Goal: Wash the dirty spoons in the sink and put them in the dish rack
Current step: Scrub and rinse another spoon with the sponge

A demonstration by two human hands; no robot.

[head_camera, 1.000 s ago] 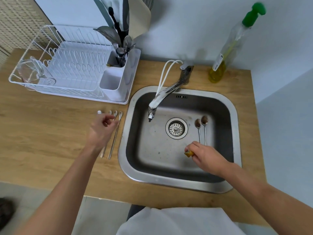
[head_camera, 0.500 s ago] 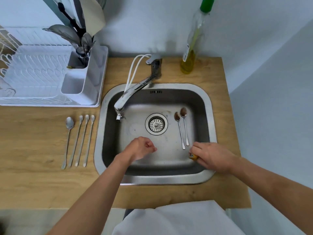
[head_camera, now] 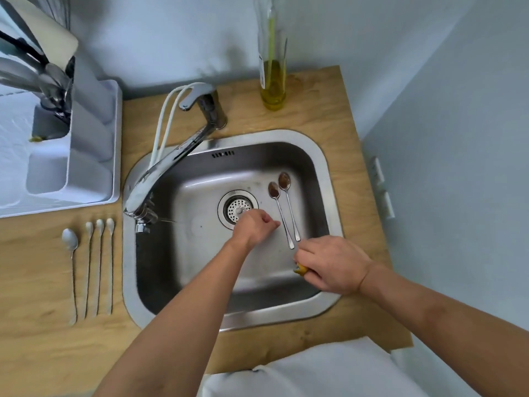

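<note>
Where fingers point(head_camera: 273, 224) reach, spoons point(head_camera: 282, 213) beside.

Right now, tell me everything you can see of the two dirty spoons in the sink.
The two dirty spoons are slim, shiny metal teaspoons lying flat, side by side on the sink floor, right of the drain. Brown residue fills both bowls, which point toward the back wall; handles point toward the person. The left hand hovers beside them; the right hand is near the handle tips. Neither grips them.

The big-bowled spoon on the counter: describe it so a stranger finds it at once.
Start at the steel sink; on the wooden counter to its left lie four spoons in a row. The big-bowled spoon is farthest from the sink, its bowl far broader than its slim neighbours.
</note>
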